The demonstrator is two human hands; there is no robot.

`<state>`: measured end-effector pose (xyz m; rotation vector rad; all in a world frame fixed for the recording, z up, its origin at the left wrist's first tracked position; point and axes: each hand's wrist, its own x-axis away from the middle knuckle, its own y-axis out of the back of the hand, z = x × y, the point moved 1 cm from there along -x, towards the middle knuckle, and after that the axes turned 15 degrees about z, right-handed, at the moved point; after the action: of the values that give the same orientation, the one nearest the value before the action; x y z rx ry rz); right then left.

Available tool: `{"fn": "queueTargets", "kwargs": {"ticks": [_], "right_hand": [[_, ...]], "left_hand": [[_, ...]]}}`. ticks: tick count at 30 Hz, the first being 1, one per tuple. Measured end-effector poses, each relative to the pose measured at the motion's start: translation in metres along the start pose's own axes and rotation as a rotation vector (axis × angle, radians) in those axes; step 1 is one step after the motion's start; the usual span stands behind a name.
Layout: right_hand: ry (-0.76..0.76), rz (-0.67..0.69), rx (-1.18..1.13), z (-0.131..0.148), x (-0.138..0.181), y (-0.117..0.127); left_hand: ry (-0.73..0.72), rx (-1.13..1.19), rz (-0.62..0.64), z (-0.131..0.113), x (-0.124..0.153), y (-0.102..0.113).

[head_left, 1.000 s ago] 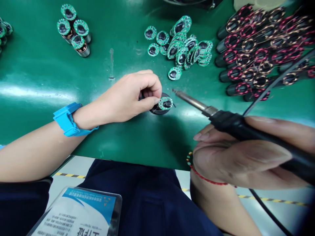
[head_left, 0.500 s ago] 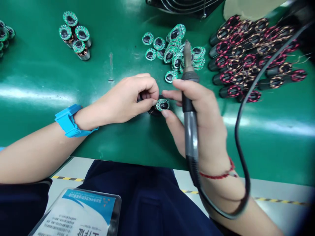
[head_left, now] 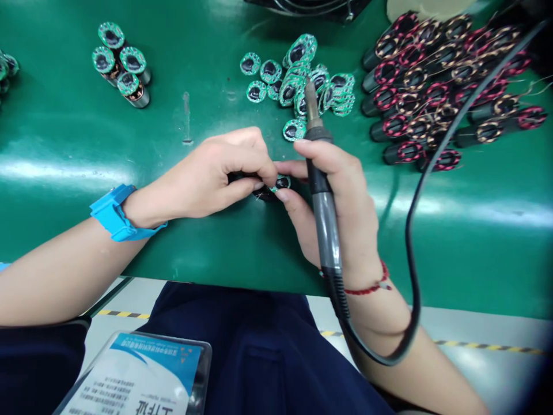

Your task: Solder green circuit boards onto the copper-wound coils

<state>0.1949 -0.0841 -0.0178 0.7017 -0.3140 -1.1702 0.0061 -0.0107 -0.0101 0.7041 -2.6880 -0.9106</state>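
My left hand [head_left: 220, 173], with a blue wrist strap [head_left: 113, 212], pinches a small black cylindrical part topped by a round green circuit board [head_left: 280, 183] on the green table [head_left: 78, 150]. My right hand [head_left: 341, 213] touches the same board with thumb and fingertip. It also carries a black soldering iron [head_left: 322, 196] along the back of the hand, tip pointing away toward the loose boards. The body of the part is mostly hidden by my fingers.
A heap of loose round green boards [head_left: 302, 80] lies just beyond my hands. Black cylinders with red and copper windings [head_left: 436, 86] are piled at the right. A cluster of assembled units [head_left: 121, 63] stands at the far left. The iron's black cable [head_left: 412, 242] loops on the right.
A second ago my right hand held the iron like a pen, tip aimed at the board. It has since swung the iron upright and brought thumb and finger onto the board.
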Motion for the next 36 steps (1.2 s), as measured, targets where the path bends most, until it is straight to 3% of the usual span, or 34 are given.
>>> {"fn": "queueTargets", "kwargs": {"ticks": [7, 14, 22, 36], "right_hand": [[-0.001, -0.022, 0.005, 0.000, 0.000, -0.001], [-0.021, -0.034, -0.006, -0.001, -0.001, -0.002], [-0.037, -0.017, -0.017, 0.000, -0.001, -0.003], [-0.044, -0.024, -0.003, 0.003, 0.000, -0.002]], "left_hand": [[-0.013, -0.102, -0.010, 0.003, 0.000, 0.004], [0.058, -0.096, -0.129, -0.002, 0.003, 0.008], [0.156, -0.071, -0.086, -0.011, -0.005, -0.006], [0.142, -0.253, -0.014, -0.011, -0.003, 0.002]]}}
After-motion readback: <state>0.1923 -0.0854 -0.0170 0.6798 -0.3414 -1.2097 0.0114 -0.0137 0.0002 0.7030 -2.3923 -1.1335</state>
